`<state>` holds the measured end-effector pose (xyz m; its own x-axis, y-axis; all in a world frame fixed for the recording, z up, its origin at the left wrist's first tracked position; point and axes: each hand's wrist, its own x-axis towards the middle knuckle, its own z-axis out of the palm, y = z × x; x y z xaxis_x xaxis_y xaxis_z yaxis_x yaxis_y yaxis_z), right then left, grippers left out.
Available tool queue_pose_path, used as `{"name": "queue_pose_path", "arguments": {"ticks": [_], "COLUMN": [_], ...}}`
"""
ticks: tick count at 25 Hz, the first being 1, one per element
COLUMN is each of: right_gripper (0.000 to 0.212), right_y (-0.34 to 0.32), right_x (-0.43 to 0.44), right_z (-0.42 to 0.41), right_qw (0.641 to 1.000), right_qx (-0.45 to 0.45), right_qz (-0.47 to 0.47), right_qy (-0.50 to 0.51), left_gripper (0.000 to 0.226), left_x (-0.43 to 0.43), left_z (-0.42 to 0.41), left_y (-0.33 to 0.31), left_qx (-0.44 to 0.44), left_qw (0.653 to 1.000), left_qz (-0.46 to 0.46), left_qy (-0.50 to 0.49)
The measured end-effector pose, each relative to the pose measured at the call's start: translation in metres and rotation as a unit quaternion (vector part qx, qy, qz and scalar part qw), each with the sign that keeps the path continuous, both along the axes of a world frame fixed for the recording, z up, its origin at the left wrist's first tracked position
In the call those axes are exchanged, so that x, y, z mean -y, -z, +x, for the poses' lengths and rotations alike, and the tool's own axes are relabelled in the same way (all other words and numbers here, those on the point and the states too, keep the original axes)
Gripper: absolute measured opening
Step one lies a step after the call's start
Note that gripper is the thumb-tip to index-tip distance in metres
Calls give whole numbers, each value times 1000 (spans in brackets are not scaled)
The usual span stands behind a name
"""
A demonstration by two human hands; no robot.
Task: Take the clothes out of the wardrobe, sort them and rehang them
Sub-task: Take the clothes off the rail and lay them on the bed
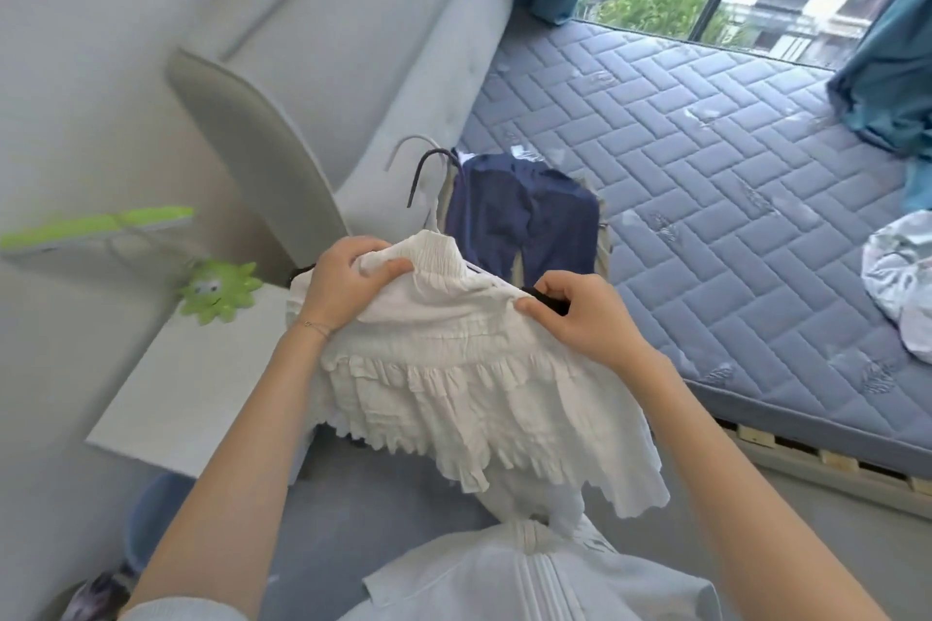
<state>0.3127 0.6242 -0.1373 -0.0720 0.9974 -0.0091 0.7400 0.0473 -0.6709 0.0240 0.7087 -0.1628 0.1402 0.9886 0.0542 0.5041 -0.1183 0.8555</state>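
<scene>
Blue quilted mattress occupies the right of the view. White ruffled fabric garment is held up in the air at the mattress's near-left corner. Navy blue garment lies on that corner, just beyond the white one. Left hand grips the white garment's gathered top band. Right hand pinches its edge together with a black hanger. Green plush toy sits left of the mattress.

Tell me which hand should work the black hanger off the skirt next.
Likely the right. The right hand pinches the hanger at the edge of the skirt, while the left hand grips the waistband cloth, steadying it.
</scene>
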Motion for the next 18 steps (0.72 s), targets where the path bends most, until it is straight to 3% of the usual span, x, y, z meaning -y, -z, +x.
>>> {"name": "queue_pose_path", "arguments": {"ticks": [5,8,11,18], "right_gripper": [34,29,25,24], "right_y": [6,9,14,77], "right_x": [-72,-115,-164,-279], "right_z": [68,101,130,180], "right_qw": [998,995,991,976], "right_qx": [-8,0,13,20], "right_qz": [4,8,10,-44], "right_qy": [64,95,132,213], "left_gripper": [44,32,36,40], "left_x": [-80,-124,-173,-307], "left_z": [82,121,156,230], "left_y": [-2,1,11,80], "left_qx": [28,27,29,-2], "left_qw": [999,999,998,999], "left_qz": [14,25,31,-47], "left_qy": [-21,-33,-38,11]}}
